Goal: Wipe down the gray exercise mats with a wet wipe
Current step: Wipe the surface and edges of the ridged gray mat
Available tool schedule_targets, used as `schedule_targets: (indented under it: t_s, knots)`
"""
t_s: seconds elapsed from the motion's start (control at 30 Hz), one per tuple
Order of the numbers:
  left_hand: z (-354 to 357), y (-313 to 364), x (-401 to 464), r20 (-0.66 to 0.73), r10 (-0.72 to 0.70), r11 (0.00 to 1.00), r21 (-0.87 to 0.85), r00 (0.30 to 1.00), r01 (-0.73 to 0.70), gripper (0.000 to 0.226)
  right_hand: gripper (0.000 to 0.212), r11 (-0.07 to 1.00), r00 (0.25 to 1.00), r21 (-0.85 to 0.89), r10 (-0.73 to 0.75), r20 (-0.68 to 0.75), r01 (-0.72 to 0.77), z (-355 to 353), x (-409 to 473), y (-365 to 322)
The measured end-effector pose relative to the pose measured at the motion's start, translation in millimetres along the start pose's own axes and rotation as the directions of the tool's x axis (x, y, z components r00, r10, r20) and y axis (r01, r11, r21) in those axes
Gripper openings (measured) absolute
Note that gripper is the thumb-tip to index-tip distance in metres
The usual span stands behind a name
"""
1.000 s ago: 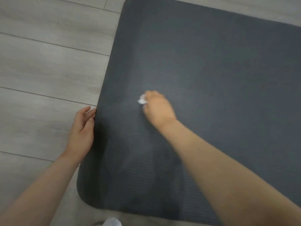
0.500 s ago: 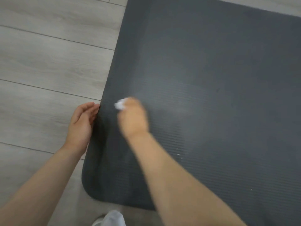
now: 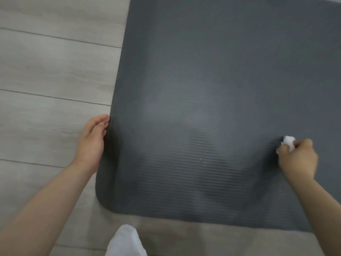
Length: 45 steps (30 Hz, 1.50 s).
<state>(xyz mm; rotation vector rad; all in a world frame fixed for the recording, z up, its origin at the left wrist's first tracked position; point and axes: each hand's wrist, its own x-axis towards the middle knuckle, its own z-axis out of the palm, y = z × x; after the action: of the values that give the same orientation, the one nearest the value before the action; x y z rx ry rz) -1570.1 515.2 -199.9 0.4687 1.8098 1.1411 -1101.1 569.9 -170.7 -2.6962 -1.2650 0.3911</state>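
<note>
A dark gray ribbed exercise mat (image 3: 212, 89) lies flat on the floor and fills most of the view. My right hand (image 3: 297, 157) is on the mat's right side, fingers curled round a crumpled white wet wipe (image 3: 288, 142) pressed to the surface. My left hand (image 3: 93, 141) rests with straight fingers against the mat's left edge, near its rounded front corner. A damp, darker band shows on the mat between the two hands.
Light gray wood-plank floor (image 3: 51, 71) runs along the mat's left side and front. A white sock or garment (image 3: 125, 241) shows at the bottom edge, just in front of the mat.
My right hand swept the wipe from near the mat's left edge across to its right side. The left hand stayed at the left edge.
</note>
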Motion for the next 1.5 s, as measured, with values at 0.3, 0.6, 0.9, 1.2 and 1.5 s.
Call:
schedule_targets:
  t_s: [0.3, 0.6, 0.9, 1.2, 1.5]
  knots:
    - [-2, 4, -13, -0.030, -0.017, 1.000, 0.002, 0.999, 0.017, 0.035, 0.031, 0.276, 0.138, 0.286, -0.895, 0.423, 0.918, 121, -255, -236]
    - [-2, 5, -22, -0.026, -0.067, 0.997, 0.031, 0.997, 0.068, 0.035, 0.011, 0.903, 0.891, 0.043, -0.429, 0.150, 0.427, 22, -54, -11]
    - [-5, 7, -18, -0.010, -0.113, 0.993, -0.023, 0.994, 0.113, 0.041, 0.011, 0.811, 0.852, 0.282, -0.520, -0.050, 0.512, 97, -176, -136]
    - [-23, -4, -32, -0.036, -0.095, 0.992, 0.077, 0.995, 0.097, 0.034, 0.017, 0.574, 0.526, 0.244, -0.817, 0.234, 0.782, 107, -198, -141]
    - [-24, -7, -31, -0.064, -0.109, 0.994, 0.005, 0.992, 0.110, 0.033, 0.015, 0.975, 0.997, 0.221, -0.007, -0.083, 0.025, 36, -117, 14]
